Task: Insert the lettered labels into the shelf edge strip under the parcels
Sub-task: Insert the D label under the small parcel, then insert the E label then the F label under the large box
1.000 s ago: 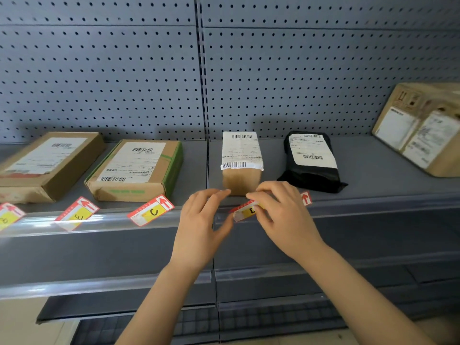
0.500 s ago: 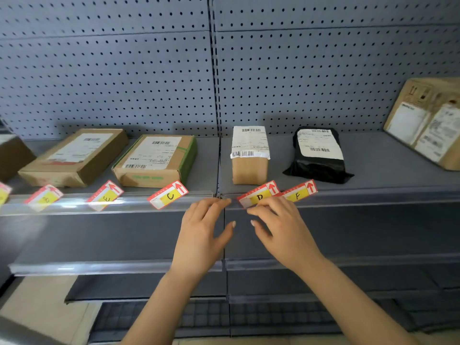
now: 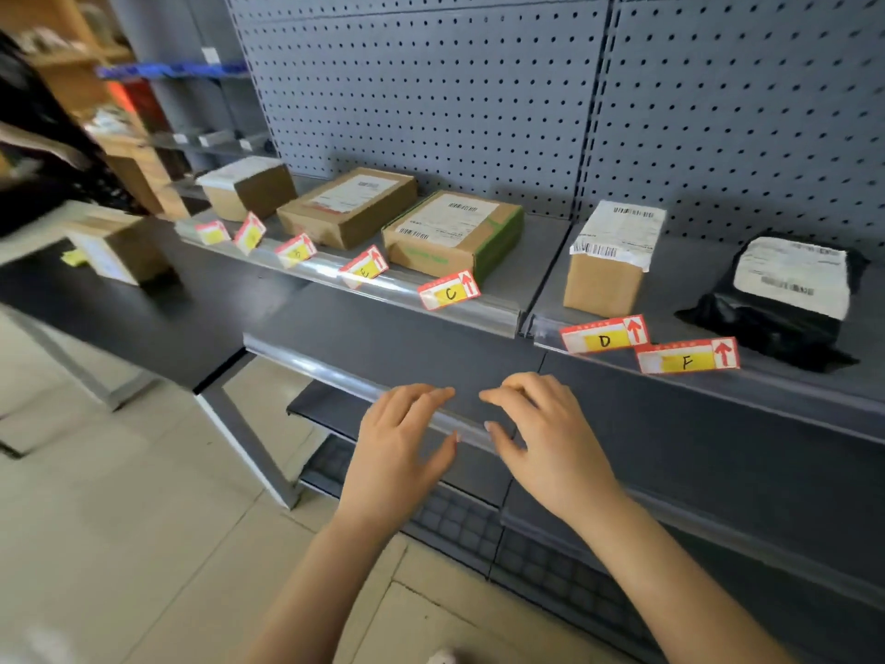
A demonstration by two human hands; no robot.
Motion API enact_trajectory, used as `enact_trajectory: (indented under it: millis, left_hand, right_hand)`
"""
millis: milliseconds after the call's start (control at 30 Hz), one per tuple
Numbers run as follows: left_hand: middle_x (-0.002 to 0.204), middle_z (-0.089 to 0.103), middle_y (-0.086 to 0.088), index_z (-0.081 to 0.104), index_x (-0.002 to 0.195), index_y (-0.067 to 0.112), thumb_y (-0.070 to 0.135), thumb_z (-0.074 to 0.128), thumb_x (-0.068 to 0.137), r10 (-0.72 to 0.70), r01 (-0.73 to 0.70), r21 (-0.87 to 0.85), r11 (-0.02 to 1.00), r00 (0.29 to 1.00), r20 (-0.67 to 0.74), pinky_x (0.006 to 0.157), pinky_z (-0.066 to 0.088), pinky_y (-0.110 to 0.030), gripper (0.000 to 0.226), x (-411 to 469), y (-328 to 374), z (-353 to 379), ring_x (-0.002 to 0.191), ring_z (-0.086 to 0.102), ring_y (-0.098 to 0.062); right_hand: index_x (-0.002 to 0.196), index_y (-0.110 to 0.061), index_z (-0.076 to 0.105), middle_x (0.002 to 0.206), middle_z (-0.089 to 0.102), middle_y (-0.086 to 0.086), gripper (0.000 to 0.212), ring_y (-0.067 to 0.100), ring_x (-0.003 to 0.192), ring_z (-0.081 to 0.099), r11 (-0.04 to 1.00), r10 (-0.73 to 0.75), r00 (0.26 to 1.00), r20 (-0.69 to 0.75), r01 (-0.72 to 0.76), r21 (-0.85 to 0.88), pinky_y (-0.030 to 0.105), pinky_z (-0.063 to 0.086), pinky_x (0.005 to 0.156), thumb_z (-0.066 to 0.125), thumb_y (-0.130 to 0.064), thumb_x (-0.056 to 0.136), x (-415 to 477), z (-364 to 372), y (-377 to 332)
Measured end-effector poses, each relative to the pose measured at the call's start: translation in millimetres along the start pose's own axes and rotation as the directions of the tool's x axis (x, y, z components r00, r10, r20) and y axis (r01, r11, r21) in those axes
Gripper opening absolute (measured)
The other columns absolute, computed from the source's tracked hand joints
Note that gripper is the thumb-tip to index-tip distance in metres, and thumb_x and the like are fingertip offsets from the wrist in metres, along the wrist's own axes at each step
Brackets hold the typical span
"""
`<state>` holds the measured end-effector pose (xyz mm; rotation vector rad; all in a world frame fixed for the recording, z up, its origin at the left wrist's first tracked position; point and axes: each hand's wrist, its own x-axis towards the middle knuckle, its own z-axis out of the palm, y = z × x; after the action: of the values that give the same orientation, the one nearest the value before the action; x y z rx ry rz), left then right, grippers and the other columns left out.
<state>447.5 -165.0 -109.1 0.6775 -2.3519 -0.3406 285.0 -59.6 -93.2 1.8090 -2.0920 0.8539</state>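
- At the far left we see a side table (image 3: 143, 323) with a brown box (image 3: 119, 251) on it and a small yellow slip (image 3: 73, 257) beside the box.
- Along the shelf (image 3: 527, 261) stand cardboard parcels: a small one (image 3: 249, 186), a flat one (image 3: 347, 206), one with green tape (image 3: 452, 234), then a tall narrow one (image 3: 610, 256) and a black bag (image 3: 785, 294).
- The clear edge strip (image 3: 397, 287) under them holds red-and-yellow labels, all tilted; the leftmost ones are too blurred for us to read.
- Label C (image 3: 449, 290) sits below the green-taped parcel.
- Label D (image 3: 604, 334) sits below the tall parcel, and label F (image 3: 687, 356) just beside it, overlapping its corner.
- Our left hand (image 3: 400, 448) hangs released, fingers spread, grasping nothing, in front of the lower shelf's strip (image 3: 311, 364).
- Our right hand (image 3: 546, 433) is likewise loose and empty, near the left one, well below the labels.
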Motion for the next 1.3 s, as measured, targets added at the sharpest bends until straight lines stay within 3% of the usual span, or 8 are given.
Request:
enact_trajectory:
  millis: [200, 467, 567, 733, 833, 1033, 1167, 1300]
  left_hand:
    - [0.121, 0.057, 0.009, 0.058, 0.126, 0.024, 0.043, 0.056, 0.087, -0.142, 0.148, 0.074, 0.986, 0.986, -0.085, 0.1, 0.043, -0.034, 0.044, -34.6, -19.0, -52.6, 0.115, 0.051, -0.012]
    - [0.119, 0.055, 0.012, 0.058, 0.125, 0.026, 0.043, 0.056, 0.086, -0.202, 0.218, 0.057, 0.974, 0.958, -0.203, 0.1, 0.038, -0.026, 0.043, -38.9, -66.1, -91.2, 0.113, 0.049, -0.009]
    - [0.117, 0.056, 0.011, 0.058, 0.125, 0.026, 0.039, 0.06, 0.086, -0.176, 0.19, 0.051, 0.98, 0.962, -0.208, 0.099, 0.037, -0.023, 0.042, -26.0, -100.2, -100.5, 0.112, 0.049, -0.009]
    - [0.117, 0.058, 0.007, 0.06, 0.123, 0.022, 0.037, 0.062, 0.086, -0.089, 0.1, 0.049, 0.994, 0.977, -0.191, 0.102, 0.019, -0.007, 0.041, 14.9, -163.7, -118.2, 0.112, 0.048, -0.01]
    - [0.117, 0.057, 0.007, 0.059, 0.124, 0.022, 0.038, 0.059, 0.087, -0.006, 0.012, 0.035, 0.999, 0.984, -0.177, 0.101, 0.023, -0.011, 0.041, 45.4, -197.3, -123.7, 0.112, 0.048, -0.011]
    - [0.118, 0.058, 0.004, 0.059, 0.123, 0.02, 0.039, 0.058, 0.087, 0.115, -0.119, -0.024, 0.993, 0.984, -0.133, 0.098, 0.041, -0.031, 0.041, 96.2, -236.0, -110.4, 0.113, 0.05, -0.015]
    - [0.118, 0.059, 0.003, 0.06, 0.122, 0.019, 0.033, 0.066, 0.086, 0.166, -0.172, -0.064, 0.983, 0.981, -0.096, 0.099, 0.038, -0.028, 0.039, 128.3, -242.3, -93.3, 0.112, 0.051, -0.016]
    - [0.122, 0.057, 0.005, 0.058, 0.124, 0.023, 0.029, 0.072, 0.084, 0.167, -0.173, -0.109, 0.979, 0.984, -0.067, 0.101, 0.033, -0.025, 0.043, 154.2, -244.3, -73.8, 0.117, 0.05, -0.015]
  right_hand:
    - [0.108, -0.017, 0.064, 0.101, 0.054, -0.002, 0.028, 0.019, 0.092, 0.052, 0.984, -0.126, 0.991, 0.036, 0.121, 0.128, 0.025, 0.037, 0.083, 0.069, -0.017, 0.081, 21.6, 20.4, -47.6]
    - [0.11, -0.017, 0.064, 0.101, 0.054, -0.002, 0.03, 0.019, 0.092, 0.052, 0.968, -0.219, 0.975, 0.024, 0.215, 0.126, 0.021, 0.033, 0.084, 0.07, -0.016, 0.08, 64.0, 48.1, -98.2]
    - [0.108, -0.017, 0.064, 0.1, 0.054, -0.002, 0.031, 0.019, 0.091, 0.052, 0.97, -0.221, 0.975, 0.006, 0.219, 0.107, 0.025, 0.037, 0.082, 0.071, -0.014, 0.079, 88.6, 68.8, -113.5]
    - [0.109, -0.016, 0.064, 0.1, 0.055, -0.001, 0.032, 0.02, 0.091, 0.054, 0.983, -0.171, 0.985, -0.037, 0.173, 0.066, 0.03, 0.043, 0.081, 0.072, -0.014, 0.079, 134.7, 105.0, -135.2]
    - [0.11, -0.015, 0.064, 0.101, 0.055, 0.0, 0.033, 0.021, 0.094, 0.054, 0.992, -0.119, 0.992, -0.051, 0.12, 0.026, 0.033, 0.045, 0.084, 0.072, -0.015, 0.079, 159.4, 122.4, -140.2]
    - [0.113, -0.015, 0.063, 0.108, 0.059, 0.001, 0.033, 0.023, 0.1, 0.056, 0.997, 0.022, 0.997, -0.078, -0.027, -0.069, 0.036, 0.046, 0.088, 0.071, -0.014, 0.08, 192.3, 128.0, -132.9]
    - [0.112, -0.014, 0.063, 0.11, 0.059, 0.002, 0.036, 0.021, 0.1, 0.055, 0.988, 0.035, 0.995, -0.094, -0.048, -0.149, 0.034, 0.046, 0.086, 0.072, -0.01, 0.078, 213.2, 115.9, -114.2]
    - [0.118, -0.012, 0.062, 0.121, 0.057, 0.008, 0.041, 0.029, 0.109, 0.055, 0.969, 0.08, 0.996, -0.034, -0.086, -0.231, 0.042, 0.048, 0.09, 0.072, -0.009, 0.078, 235.4, 111.6, -82.5]
